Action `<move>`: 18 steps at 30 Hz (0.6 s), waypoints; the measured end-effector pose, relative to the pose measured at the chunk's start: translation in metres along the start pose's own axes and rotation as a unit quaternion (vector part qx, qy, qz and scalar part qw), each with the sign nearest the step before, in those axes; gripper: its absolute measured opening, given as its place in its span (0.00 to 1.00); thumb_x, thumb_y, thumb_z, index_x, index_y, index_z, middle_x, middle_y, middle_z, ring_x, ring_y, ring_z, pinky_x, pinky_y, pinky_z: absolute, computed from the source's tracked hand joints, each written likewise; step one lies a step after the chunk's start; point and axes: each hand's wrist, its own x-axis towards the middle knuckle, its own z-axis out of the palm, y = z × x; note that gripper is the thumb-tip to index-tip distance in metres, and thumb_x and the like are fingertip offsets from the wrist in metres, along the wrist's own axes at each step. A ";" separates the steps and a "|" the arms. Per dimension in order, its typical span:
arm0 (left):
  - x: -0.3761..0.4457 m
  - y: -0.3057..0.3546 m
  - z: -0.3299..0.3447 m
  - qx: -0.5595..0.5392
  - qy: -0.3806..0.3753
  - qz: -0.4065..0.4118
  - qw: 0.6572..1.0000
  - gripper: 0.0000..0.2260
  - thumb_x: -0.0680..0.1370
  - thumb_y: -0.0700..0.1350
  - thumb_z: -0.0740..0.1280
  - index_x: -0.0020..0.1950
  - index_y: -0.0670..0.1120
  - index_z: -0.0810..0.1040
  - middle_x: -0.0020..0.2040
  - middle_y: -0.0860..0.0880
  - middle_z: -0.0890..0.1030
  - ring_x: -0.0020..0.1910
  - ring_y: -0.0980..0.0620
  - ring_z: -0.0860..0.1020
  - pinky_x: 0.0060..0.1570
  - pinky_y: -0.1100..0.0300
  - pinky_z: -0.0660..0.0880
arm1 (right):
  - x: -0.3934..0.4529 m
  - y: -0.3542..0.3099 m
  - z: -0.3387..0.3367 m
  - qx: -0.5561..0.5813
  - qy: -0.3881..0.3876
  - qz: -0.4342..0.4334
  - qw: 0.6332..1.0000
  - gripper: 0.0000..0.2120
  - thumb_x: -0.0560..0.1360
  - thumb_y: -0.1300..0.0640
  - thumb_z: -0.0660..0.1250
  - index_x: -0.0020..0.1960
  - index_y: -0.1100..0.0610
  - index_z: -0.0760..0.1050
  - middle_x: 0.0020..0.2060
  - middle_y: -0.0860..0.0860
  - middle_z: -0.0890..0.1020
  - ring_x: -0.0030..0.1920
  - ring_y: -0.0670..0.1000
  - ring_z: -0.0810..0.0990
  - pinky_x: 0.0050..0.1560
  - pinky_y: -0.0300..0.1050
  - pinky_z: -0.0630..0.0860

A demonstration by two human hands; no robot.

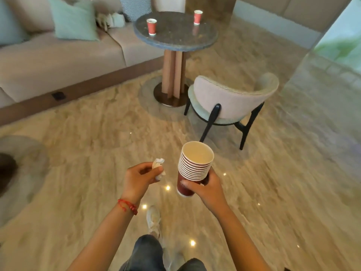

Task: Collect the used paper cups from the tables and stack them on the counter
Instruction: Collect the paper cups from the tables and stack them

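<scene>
Near the lower middle of the view, we see a stack of paper cups, dark red outside and pale inside, nested one in another and tilted slightly, held above the floor. Our right hand grips the lowest cup, thumb across its front and fingers curled behind. Just beside it, apart from the stack, our left hand pinches a crumpled white napkin between thumb and fingertips; a red thread bracelet circles that wrist. Below the hands we note a pale shoe and dark trousers. Farther ahead stands a round stone worktop on a wooden pedestal, carrying two upright red cups: the left cup near its left edge and the right cup near its far right edge, well apart. A pale upholstered chair with dark legs stands beside the pedestal. Left of the worktop runs a beige sofa bearing a pale green cushion.
</scene>
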 end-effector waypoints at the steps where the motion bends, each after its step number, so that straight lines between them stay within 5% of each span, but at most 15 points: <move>1: 0.009 0.002 -0.005 -0.006 0.013 0.003 1.000 0.05 0.71 0.36 0.72 0.39 0.45 0.82 0.29 0.51 0.83 0.31 0.58 0.80 0.33 0.67 0.78 | 0.012 -0.003 0.007 -0.003 -0.015 -0.003 1.000 0.28 0.62 0.55 0.80 0.56 0.42 0.71 0.50 0.38 0.81 0.51 0.38 0.79 0.44 0.30 0.76; 7: 0.079 0.011 -0.036 -0.031 0.081 0.008 0.996 0.03 0.70 0.36 0.72 0.40 0.44 0.82 0.32 0.49 0.83 0.32 0.56 0.81 0.33 0.65 0.78 | 0.095 -0.013 0.051 -0.008 -0.081 -0.002 0.997 0.31 0.56 0.44 0.78 0.56 0.43 0.72 0.49 0.38 0.82 0.51 0.39 0.80 0.45 0.33 0.77; 18: 0.249 0.083 -0.077 -0.013 0.095 0.011 0.995 0.02 0.71 0.36 0.72 0.40 0.42 0.83 0.31 0.46 0.81 0.31 0.56 0.79 0.35 0.65 0.79 | 0.265 -0.066 0.128 0.016 -0.082 -0.007 0.996 0.29 0.63 0.57 0.79 0.58 0.41 0.70 0.53 0.39 0.79 0.54 0.40 0.79 0.50 0.36 0.78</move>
